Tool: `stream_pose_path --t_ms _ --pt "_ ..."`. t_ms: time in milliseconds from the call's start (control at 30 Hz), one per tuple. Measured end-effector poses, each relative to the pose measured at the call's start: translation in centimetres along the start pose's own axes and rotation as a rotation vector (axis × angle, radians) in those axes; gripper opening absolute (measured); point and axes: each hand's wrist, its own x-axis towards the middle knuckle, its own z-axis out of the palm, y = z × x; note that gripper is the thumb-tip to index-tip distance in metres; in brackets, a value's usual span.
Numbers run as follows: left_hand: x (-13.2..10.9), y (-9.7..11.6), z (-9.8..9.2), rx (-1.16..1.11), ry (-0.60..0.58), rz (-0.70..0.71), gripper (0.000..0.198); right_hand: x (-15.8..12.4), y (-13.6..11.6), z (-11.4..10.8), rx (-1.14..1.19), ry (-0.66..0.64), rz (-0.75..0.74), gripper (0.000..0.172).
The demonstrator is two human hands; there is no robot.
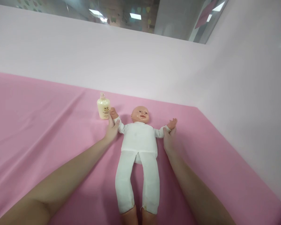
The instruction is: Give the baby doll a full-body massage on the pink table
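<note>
A baby doll [138, 137] with a white cloth body lies on its back, head away from me and both arms spread outward. My left hand [112, 128] is closed around the doll's forearm on the left, near its wrist. On the other side, my right hand [169, 137] grips the doll's other forearm, with the thumb on the white sleeve. The doll's small plastic hands stick out past my fingers. Just beyond my left hand stands an upright pump bottle [103, 107] of pale yellow liquid. The doll's feet run out of view at the bottom.
A pink sheet [61, 125] covers the surface, with creases at the left. White walls [107, 59] rise behind it and at the right. Higher up, a window [131, 15] shows reflected ceiling lights.
</note>
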Motion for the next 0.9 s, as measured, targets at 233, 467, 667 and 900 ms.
stream_pose_path --t_ms 233,467,667,900 --pt "-1.0 0.9 0.4 0.321 -0.252 0.219 0.066 -0.9 -1.6 0.4 -0.097 -0.33 -0.18 0.071" --pt "-1.4 1.2 0.7 0.583 -0.48 0.41 0.048 -0.8 -0.4 0.4 -0.363 -0.577 -0.289 0.066" --pt "-1.5 1.1 0.7 0.596 -0.501 0.444 0.049 -0.9 -0.4 0.5 -0.404 -0.569 -0.33 0.071" --pt "-1.5 1.8 0.5 0.476 -0.355 0.428 0.051 -0.9 0.2 0.5 -0.288 -0.471 -0.228 0.06"
